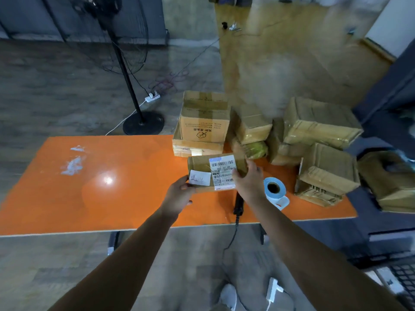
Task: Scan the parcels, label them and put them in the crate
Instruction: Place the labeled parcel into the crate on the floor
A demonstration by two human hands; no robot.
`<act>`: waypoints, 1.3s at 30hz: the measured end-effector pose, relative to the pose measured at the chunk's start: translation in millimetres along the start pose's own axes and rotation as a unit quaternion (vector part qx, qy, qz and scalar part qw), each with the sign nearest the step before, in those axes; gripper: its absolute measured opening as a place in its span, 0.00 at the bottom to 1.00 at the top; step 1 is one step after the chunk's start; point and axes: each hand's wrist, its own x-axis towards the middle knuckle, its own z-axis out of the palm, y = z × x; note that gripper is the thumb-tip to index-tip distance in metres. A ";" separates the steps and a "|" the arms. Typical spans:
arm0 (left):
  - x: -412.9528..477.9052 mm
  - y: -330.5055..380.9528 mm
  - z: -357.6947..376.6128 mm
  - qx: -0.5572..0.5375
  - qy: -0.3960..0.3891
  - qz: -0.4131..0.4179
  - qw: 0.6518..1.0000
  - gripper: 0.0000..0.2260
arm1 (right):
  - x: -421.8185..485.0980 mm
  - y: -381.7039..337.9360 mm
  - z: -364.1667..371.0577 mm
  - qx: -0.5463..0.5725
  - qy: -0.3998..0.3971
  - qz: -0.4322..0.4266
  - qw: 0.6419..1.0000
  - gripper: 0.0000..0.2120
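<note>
Just right of the frame's centre, above the orange table [101, 187], the flat parcel [199, 161] is held barcode-side up. The left hand [179, 195] pinches its lower-left corner beside the small white sticker [199, 178], and the right hand [248, 179] is curled round its right edge. With a sticker apparently on, the step looks like carrying it to the crate, which I cannot place for certain: keep it level and lift clear of the label roll [275, 189] and black scanner [238, 204] just below it.

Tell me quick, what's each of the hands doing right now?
Left hand: holding the near left corner of the small labelled parcel.
Right hand: gripping the right end of the same parcel.
</note>
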 end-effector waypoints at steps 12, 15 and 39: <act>-97.3 -5.3 44.7 0.073 -0.246 0.106 0.961 0.11 | -167.7 47.3 -90.4 0.044 0.190 0.113 0.974 0.23; -133.7 -21.1 69.1 0.098 -0.311 0.126 0.937 0.11 | -222.1 69.7 -117.3 0.055 0.227 0.151 0.961 0.22; -480.2 -123.8 448.8 0.199 -0.486 0.161 0.836 0.08 | -535.8 392.1 -435.1 0.072 0.382 0.253 0.886 0.24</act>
